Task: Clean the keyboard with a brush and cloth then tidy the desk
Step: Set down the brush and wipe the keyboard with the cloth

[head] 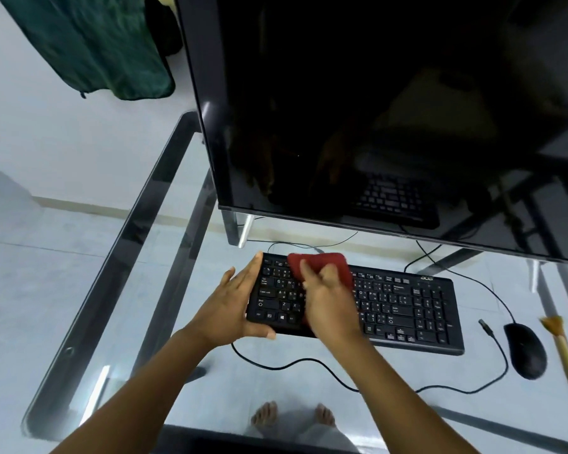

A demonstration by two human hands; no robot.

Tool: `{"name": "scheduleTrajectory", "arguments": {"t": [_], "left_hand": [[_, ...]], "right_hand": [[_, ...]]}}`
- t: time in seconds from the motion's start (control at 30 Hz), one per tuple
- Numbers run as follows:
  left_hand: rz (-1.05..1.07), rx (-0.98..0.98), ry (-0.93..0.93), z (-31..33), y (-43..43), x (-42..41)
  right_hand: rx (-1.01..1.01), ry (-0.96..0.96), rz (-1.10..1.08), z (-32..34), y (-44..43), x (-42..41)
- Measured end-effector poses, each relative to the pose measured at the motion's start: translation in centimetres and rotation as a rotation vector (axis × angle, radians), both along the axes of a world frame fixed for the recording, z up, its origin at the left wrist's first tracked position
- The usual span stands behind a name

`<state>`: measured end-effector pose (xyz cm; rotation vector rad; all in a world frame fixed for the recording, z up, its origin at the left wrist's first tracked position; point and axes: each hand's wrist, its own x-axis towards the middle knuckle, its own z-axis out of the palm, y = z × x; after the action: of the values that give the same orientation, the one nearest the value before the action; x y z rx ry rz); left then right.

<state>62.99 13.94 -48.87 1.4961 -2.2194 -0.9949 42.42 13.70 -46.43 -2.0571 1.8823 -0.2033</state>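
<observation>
A black keyboard lies flat on the glass desk, below the monitor. My left hand grips the keyboard's left end, thumb under the front edge. My right hand presses a red cloth onto the keys on the left half. The cloth covers part of the top rows. A brush with a pale wooden handle and tan bristles lies on the desk at the far right.
A large dark monitor stands close behind the keyboard. A black mouse sits right of the keyboard, its cable and a loose plug trailing across the glass. A green cloth hangs at the upper left. Bare feet show through the glass.
</observation>
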Motion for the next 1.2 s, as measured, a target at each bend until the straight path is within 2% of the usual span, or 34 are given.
{"name": "scheduleTrajectory", "arguments": {"t": [0.1,0.13,0.17,0.23,0.3,0.37,0.47,0.5,0.6,0.63,0.77,0.83,0.9,0.97,1.1,1.13,1.2], "left_hand": [[-0.003,-0.010,0.011,-0.1,0.0,0.0],[-0.005,-0.007,0.017,0.0,0.0,-0.1],[-0.004,-0.001,0.023,0.2,0.1,-0.2],[0.003,0.007,0.033,0.4,0.1,-0.1],[0.002,0.000,0.037,0.4,0.2,-0.1],[0.003,-0.012,0.036,0.1,0.2,0.0],[-0.007,-0.019,0.038,-0.1,0.2,0.0],[-0.009,-0.021,0.040,-0.1,0.2,0.0],[-0.006,-0.030,0.040,0.0,0.2,0.1],[-0.003,-0.034,0.040,0.0,0.2,0.1],[-0.009,-0.044,0.046,-0.2,0.3,0.1],[-0.005,-0.041,0.044,-0.2,0.2,0.1],[-0.003,-0.034,0.044,-0.1,0.2,0.1],[-0.005,-0.040,0.049,-0.1,0.2,0.1],[0.000,-0.034,0.043,-0.1,0.3,0.2],[0.000,-0.028,0.039,-0.2,0.2,0.1],[0.005,-0.011,0.035,0.0,0.2,0.0]], "right_hand": [[0.090,-0.105,0.428,0.8,2.0,2.1],[0.077,-0.109,0.486,0.9,1.6,1.7],[0.038,-0.117,0.464,0.8,0.6,1.2],[-0.058,-0.171,0.208,0.6,-1.9,0.1],[-0.026,-0.219,0.012,1.0,-2.3,0.6],[-0.024,-0.104,0.171,1.1,-0.4,2.5],[0.039,-0.088,0.487,0.8,2.3,2.9],[0.046,-0.102,0.476,0.9,1.6,2.4],[0.011,-0.171,0.089,1.1,-1.8,1.7],[0.001,-0.149,0.097,1.1,-2.0,2.0],[0.082,-0.034,0.511,1.6,1.4,2.7],[0.069,-0.013,0.487,1.7,0.5,2.2],[0.007,-0.009,0.335,1.3,-1.1,2.4],[0.007,-0.016,0.287,1.4,-1.4,3.0],[0.084,-0.018,0.553,1.4,2.1,1.7],[0.065,-0.004,0.513,1.3,2.3,0.6],[-0.015,0.007,0.266,0.3,1.8,-1.7]]}}
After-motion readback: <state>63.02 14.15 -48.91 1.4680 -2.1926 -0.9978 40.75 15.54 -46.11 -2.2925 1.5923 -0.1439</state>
